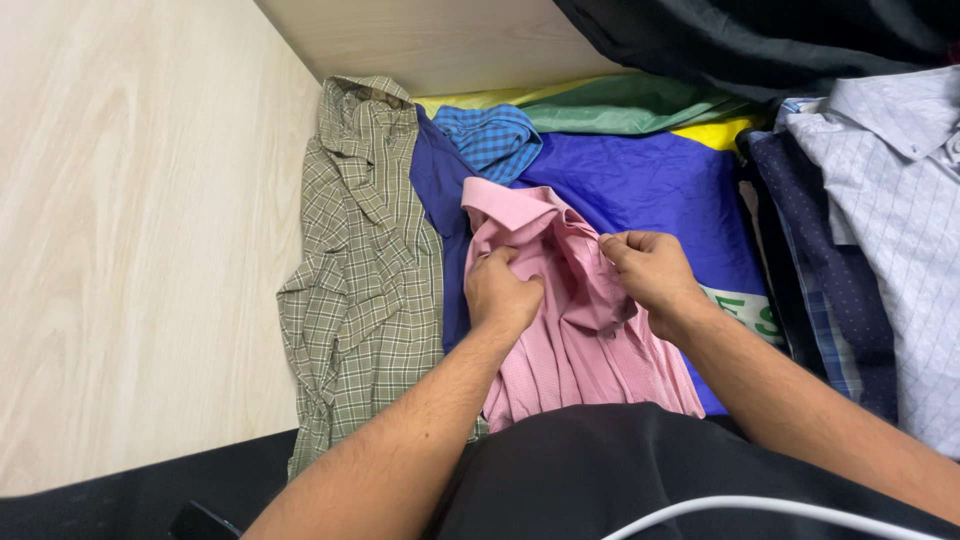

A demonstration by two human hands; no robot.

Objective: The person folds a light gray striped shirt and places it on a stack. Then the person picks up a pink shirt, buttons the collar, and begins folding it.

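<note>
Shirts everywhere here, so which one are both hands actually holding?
The pink shirt in the middle. The left hand and right hand both grip it near its collar; the green checked shirt and blue checked shirt lie untouched.

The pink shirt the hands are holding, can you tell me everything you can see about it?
The pink collared cloth shirt is soft, crumpled and creased, its collar pointing away from the person. It lies on a shiny blue sheet, beside an olive-green checked shirt. The left hand grips a fold of it, and the right hand pinches its edge near the collar. Its lower end reaches the person's black clothing.
</note>
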